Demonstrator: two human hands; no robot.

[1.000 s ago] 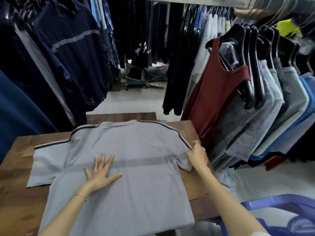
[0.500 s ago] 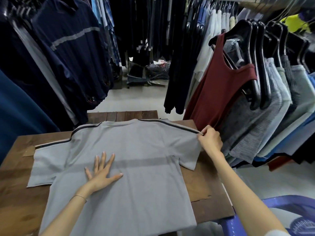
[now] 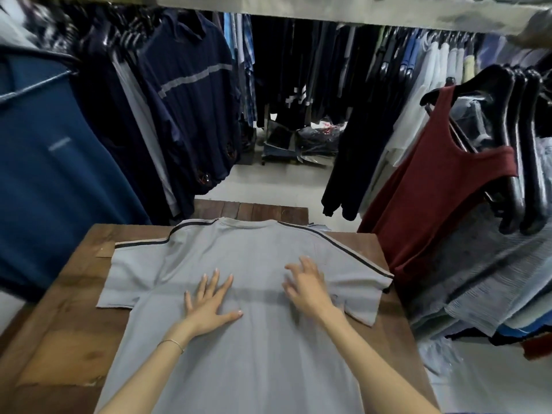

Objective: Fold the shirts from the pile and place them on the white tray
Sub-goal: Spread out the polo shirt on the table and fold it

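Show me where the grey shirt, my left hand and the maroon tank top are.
grey shirt (image 3: 254, 354): head view, middle of its body panel.
left hand (image 3: 209, 306): head view, back of the hand.
maroon tank top (image 3: 433, 198): head view, front below the neckline.

just the one head cam — looking forward and down, close over the bench (image 3: 74, 294) — clothes racks (image 3: 185, 100) crowd behind it

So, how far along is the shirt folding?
Done: grey T-shirt lies spread flat on the wooden table. In hand: left hand presses it down, right hand open over it. Left: sleeves unfolded, no fold made; white tray out of view.
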